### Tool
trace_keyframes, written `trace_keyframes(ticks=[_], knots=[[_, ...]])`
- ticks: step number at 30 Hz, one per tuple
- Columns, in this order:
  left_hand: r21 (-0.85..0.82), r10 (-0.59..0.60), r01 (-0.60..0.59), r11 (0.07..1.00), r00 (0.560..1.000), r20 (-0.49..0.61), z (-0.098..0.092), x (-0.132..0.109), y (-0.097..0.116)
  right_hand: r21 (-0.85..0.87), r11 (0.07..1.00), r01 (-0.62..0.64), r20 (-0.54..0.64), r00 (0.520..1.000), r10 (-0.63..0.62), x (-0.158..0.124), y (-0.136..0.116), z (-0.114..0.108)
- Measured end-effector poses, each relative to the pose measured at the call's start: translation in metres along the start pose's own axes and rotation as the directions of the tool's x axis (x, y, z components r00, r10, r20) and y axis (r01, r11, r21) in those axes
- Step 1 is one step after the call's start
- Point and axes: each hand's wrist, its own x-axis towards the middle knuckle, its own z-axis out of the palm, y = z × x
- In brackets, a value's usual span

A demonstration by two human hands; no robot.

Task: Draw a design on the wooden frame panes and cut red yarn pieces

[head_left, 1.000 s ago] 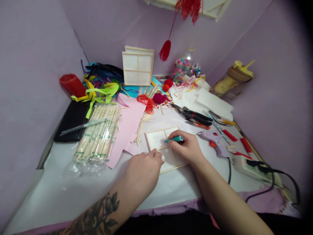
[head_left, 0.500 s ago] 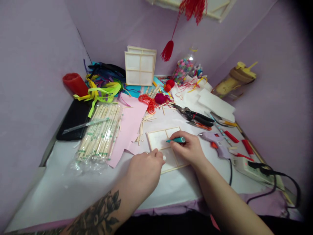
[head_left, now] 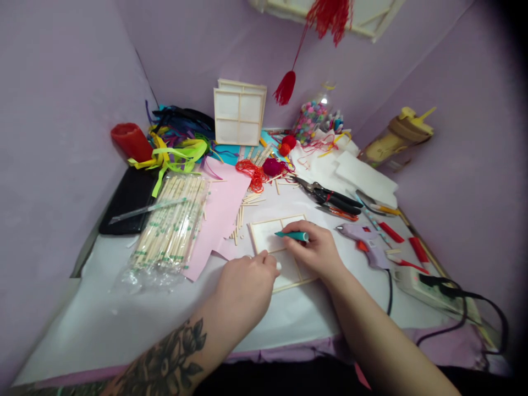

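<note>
My right hand (head_left: 311, 247) is closed round a teal marker (head_left: 297, 236), whose tip points left over the upper-left pane of a small frame (head_left: 270, 228). The frame lies flat, made of thin wooden sticks with a white backing and a cross of sticks dividing it. My left hand (head_left: 247, 283) rests over the frame's lower-left side, fingers curled in. A small white bit shows at its fingertips, too unclear to name. Whether the marker tip touches the backing I cannot tell.
Left are bagged chopsticks (head_left: 171, 225) and pink paper (head_left: 225, 192). Behind lie cut sticks (head_left: 240, 217), red yarn (head_left: 253, 175) and pruning shears (head_left: 330, 197). A glue gun (head_left: 363, 239) and power strip (head_left: 429, 291) sit right. Similar frames (head_left: 238, 116) lean on the wall.
The marker and my right hand have shifted slightly left over the upper-left pane. My left hand stays on the frame. The whole view has shifted a little.
</note>
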Motion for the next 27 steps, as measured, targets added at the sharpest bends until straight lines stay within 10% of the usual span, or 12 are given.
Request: trace_keyframes(ticks=[22, 27], knots=[[0.013, 0.028, -0.026, 1.0, 0.993, -0.114, 0.01, 0.001, -0.001, 0.099, 0.989, -0.111, -0.127, 0.984, 0.123, 0.001, 0.002, 0.006], [-0.035, 0.113, -0.145, 0.989, 0.879, -0.464, 0.009, -0.002, -0.008, 0.442, 0.897, 0.024, -0.589, 0.762, 0.27, 0.002, -0.009, -0.014]])
